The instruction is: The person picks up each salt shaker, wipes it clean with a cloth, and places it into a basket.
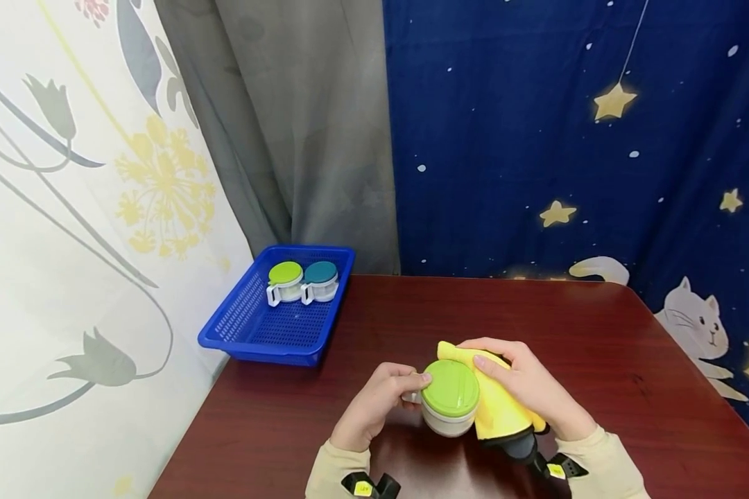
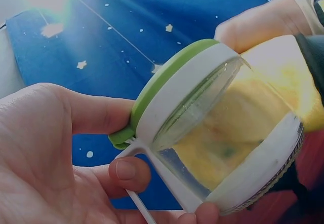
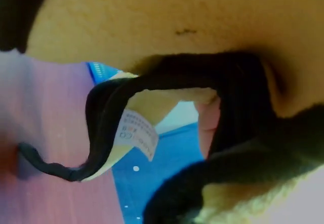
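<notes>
A clear seasoning jar with a green lid (image 1: 451, 388) and a white collar is held above the table, tilted in the left wrist view. My left hand (image 1: 382, 402) grips its white handle (image 2: 136, 203), the thumb against the lid's edge. With my right hand (image 1: 527, 378) I hold a yellow cloth (image 1: 496, 405) with dark edging against the jar's right side. Through the clear wall (image 2: 228, 133) the yellow shows in the left wrist view. Folds of the cloth (image 3: 152, 26) and a white label (image 3: 135, 133) fill much of the right wrist view, hiding most of that hand.
A blue plastic basket (image 1: 225, 333) stands at the table's back left. Inside it are two similar jars, one with a green lid (image 1: 285, 272) and one with a teal lid (image 1: 321, 272). Curtains (image 1: 505, 138) hang behind the dark red table (image 1: 599, 333).
</notes>
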A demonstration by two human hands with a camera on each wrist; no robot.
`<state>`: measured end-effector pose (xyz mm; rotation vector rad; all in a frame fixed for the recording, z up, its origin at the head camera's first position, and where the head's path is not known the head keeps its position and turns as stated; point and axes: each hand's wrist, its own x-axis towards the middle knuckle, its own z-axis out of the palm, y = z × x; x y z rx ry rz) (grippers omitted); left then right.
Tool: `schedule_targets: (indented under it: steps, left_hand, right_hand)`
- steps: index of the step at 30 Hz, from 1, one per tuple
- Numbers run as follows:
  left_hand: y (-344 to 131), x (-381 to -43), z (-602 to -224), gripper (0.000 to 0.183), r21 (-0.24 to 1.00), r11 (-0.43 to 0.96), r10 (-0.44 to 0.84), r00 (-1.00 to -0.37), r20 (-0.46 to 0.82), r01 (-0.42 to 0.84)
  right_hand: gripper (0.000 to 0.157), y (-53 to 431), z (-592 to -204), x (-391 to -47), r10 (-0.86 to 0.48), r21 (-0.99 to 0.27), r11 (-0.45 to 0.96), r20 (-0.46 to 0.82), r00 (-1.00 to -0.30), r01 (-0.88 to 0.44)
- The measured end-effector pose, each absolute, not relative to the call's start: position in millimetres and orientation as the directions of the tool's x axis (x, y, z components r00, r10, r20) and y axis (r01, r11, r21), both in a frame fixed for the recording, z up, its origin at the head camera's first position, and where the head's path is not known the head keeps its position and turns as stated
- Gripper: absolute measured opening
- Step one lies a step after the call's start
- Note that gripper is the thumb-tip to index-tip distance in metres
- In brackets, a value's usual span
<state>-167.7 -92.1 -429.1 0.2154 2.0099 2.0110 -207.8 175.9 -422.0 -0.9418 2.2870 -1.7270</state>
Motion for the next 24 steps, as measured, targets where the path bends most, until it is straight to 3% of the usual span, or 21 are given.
schedule_targets:
  steps: [15, 24]
  left_hand:
    - [-96.9, -170.4, -435.3, 0.042, 0.997, 0.012, 0.403, -0.912, -0.077, -0.079]
    - [-97.2, -169.2, -433.2, 0.026, 0.998, -0.004, 0.476, -0.877, -0.058, -0.068]
  right_hand:
    - [0.028, 176.9, -410.8, -208.1, -0.635, -0.918, 0.122, 0.220, -0.741, -0.378]
    - [0.028, 175.5, -411.3, -204.9, -0.673, -0.937, 0.057, 0.218, -0.707, -0.344]
